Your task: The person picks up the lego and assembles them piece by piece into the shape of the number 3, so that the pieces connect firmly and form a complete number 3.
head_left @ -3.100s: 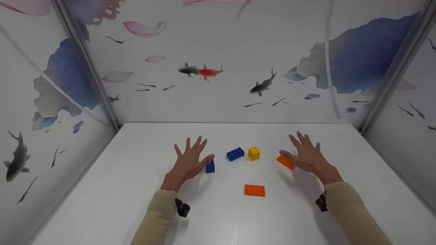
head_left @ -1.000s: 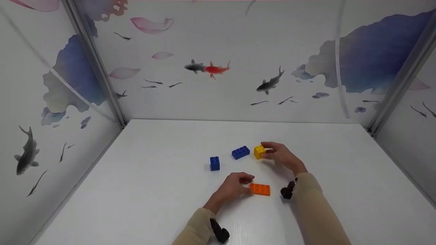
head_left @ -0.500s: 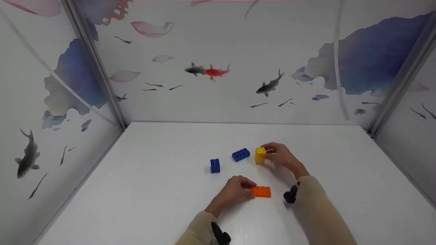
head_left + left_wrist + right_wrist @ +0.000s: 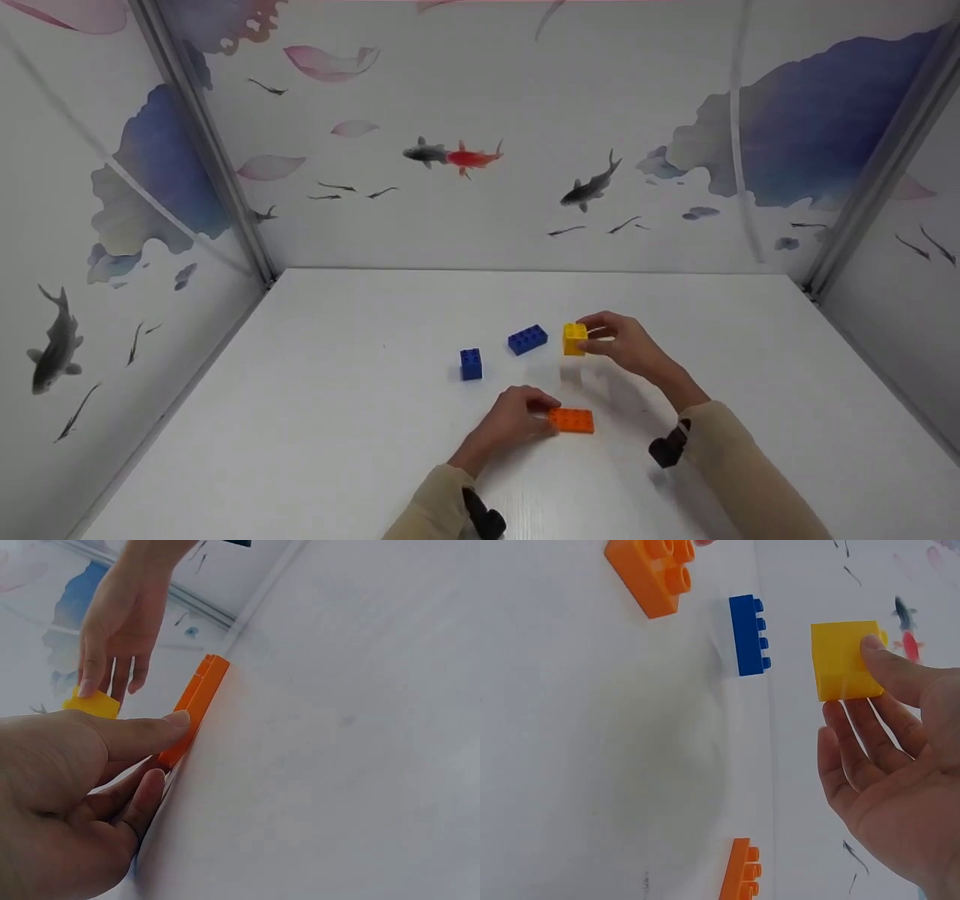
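Note:
My right hand (image 4: 634,349) pinches a yellow building brick (image 4: 574,339) between thumb and fingers. The brick hangs above the table, its shadow apart from it below. In the right wrist view, thumb and fingers are on opposite sides of this yellow brick (image 4: 845,660). Nearer to me, my left hand (image 4: 514,416) grips the left end of a flat orange brick (image 4: 574,421) lying on the table. The left wrist view has the thumb on one face of that orange brick (image 4: 201,701), with other fingers partly hidden behind it.
Beyond my left hand, a long blue brick (image 4: 527,340) and a shorter blue brick (image 4: 471,364) stand on the white table (image 4: 337,420). A second orange brick (image 4: 741,870) shows in the right wrist view; my right hand hides it in the head view. Patterned walls enclose the table.
Both hands were spread open; they moved inward, the left onto the orange brick and the right onto the yellow one. The yellow brick has since risen off the table.

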Demonstrator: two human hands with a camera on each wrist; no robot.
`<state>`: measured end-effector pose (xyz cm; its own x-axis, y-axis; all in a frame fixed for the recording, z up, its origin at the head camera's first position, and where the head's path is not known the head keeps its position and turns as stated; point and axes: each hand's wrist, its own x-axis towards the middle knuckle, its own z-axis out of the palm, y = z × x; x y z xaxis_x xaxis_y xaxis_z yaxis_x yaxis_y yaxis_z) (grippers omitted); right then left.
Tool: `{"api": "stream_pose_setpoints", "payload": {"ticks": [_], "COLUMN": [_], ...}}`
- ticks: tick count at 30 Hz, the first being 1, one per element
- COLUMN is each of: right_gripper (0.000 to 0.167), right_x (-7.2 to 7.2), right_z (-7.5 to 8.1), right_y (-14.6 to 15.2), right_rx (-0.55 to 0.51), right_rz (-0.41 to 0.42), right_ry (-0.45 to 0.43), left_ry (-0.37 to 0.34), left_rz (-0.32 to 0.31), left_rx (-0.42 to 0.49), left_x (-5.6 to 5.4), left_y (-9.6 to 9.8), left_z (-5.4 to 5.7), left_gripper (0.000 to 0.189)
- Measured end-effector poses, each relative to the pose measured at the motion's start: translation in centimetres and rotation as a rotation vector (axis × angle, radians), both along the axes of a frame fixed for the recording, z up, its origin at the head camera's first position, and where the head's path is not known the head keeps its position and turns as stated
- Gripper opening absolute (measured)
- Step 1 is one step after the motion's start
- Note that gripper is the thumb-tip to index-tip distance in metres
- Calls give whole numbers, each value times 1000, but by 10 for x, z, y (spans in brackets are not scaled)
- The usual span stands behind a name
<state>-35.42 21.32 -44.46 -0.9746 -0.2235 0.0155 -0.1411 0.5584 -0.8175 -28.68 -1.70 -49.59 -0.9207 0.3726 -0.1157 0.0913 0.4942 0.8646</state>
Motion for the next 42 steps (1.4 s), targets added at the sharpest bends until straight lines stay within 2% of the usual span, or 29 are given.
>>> {"api": "stream_pose_setpoints", "payload": {"ticks": [7,11,16,22,31,37,42], "right_gripper": [44,46,48,44,39,36,37], "right_x": [21,36,52,66,72,72,72], "right_z": [13,16,15,7,-8,-15,-19], "right_y": [2,6,13,19,20,15,14], "right_rx": [-33,-63,-82,-55,-54,-5,31], "right_rz": [6,-19,-45,-34,22,76,108], "right_ry": [16,43,66,80,59,32,1], "left_ry": [-10,-6,0,0,8,6,31], "left_rz": [24,19,16,23,11,16,13], "left_rx": [14,24,34,33,36,50,48], "left_x": [4,5,6,6,7,6,6], "left_y": [0,0,0,1,-1,-2,-1], "left_z": [0,-1,-2,-4,-2,-1,-3], "left_gripper": [25,24,24,23,23,26,25]}}
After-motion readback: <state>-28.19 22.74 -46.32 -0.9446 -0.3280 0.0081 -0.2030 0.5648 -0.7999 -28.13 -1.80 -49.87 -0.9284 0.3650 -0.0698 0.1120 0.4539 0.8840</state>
